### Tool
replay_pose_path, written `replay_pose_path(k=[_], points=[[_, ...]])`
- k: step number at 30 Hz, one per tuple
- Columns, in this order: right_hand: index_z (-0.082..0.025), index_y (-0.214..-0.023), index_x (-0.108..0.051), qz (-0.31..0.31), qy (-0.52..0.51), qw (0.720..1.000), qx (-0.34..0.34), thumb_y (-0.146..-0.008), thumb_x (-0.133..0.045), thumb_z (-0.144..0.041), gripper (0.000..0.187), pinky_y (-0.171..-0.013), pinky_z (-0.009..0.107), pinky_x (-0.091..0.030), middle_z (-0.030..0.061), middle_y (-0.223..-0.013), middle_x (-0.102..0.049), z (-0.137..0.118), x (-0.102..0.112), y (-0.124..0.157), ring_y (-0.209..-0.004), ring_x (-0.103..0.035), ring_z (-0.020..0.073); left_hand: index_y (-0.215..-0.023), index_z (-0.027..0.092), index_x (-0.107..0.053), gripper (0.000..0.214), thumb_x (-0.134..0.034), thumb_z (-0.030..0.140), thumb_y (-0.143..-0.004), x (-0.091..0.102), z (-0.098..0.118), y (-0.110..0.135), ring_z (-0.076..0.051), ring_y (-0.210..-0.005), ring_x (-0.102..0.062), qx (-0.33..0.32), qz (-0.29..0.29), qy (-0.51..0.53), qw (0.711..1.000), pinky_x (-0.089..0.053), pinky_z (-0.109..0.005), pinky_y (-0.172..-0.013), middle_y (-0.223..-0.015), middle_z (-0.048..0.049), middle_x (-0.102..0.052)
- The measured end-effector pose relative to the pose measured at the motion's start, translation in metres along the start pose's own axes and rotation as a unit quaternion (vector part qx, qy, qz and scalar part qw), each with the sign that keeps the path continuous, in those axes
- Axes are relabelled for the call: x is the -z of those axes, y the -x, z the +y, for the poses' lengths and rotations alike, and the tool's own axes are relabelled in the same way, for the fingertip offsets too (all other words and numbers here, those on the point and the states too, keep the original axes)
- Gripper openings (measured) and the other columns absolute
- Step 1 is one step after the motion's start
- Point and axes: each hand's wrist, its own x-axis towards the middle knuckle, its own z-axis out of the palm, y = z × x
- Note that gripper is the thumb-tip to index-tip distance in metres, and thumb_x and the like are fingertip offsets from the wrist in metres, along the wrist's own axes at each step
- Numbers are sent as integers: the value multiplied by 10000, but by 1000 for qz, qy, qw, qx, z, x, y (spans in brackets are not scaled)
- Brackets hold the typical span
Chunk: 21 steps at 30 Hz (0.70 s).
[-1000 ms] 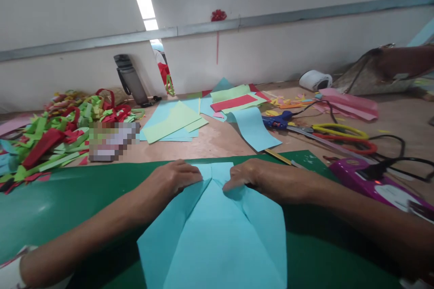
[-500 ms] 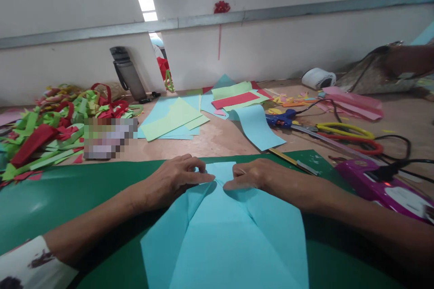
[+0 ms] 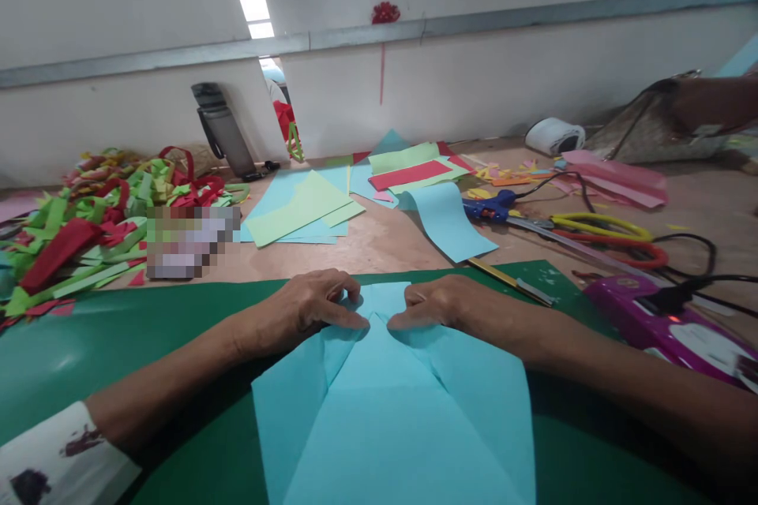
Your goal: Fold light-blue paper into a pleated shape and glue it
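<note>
A large sheet of light blue paper, folded along its sides, lies in front of me on the green mat. Its two side flaps slant inward toward the far end, where both my hands work. My left hand grips the left flap near the far end, thumb on top and fingers curled. Opposite it, my right hand presses its thumb on the right flap with its fingers bent around the edge. The thumbs are a short gap apart, and between them a pointed fold shows. The fingertips under the paper are hidden.
Paper scraps are heaped at left beside a grey bottle. Coloured sheets lie behind the mat. At right are a blue glue gun, scissors, a utility knife, a purple power strip with cords and a handbag.
My left thumb has slid slightly left and nearer to me along the flap, showing more of the pointed fold. My right hand has barely moved.
</note>
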Motion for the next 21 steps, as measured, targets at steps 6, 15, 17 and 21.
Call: replay_pose_path(k=[6,15,17,21], points=[[-211,-819,-567,3,10,1000,-13,-861,-501,-295,114,-503,278,-167,-2,-741,-456,11,-9,1,-625,-417,135,-1163,355,-596,242,-514,295,-944,-5,-6,2,-163,-855,-514,-34,-25,-108,993,-384,-285,-715,-1094,-43,-554],[-217,-755,-536,-18,-76,996,-44,-846,-506,-378,187,-551,281,-240,2,-768,-511,11,-1,0,-674,-466,159,-1291,313,-440,324,-427,333,-967,-5,-8,2,-182,-836,-476,-59,-70,-195,976,-355,-299,-717,-1134,-77,-509],[-220,-766,-533,-26,-97,993,-65,-847,-501,-431,229,-554,284,-246,0,-758,-516,11,0,-1,-672,-471,163,-1304,331,-431,340,-430,342,-964,-2,-5,1,-182,-826,-471,-48,-83,-197,976,-350,-302,-718,-1145,-72,-507],[-214,-748,-524,-41,-108,992,-60,-831,-520,-468,267,-556,287,-242,-16,-728,-483,11,6,-1,-625,-444,148,-1281,400,-466,353,-492,416,-929,0,-3,0,-177,-822,-487,-28,-72,-144,987,-346,-280,-711,-1120,-29,-526]])
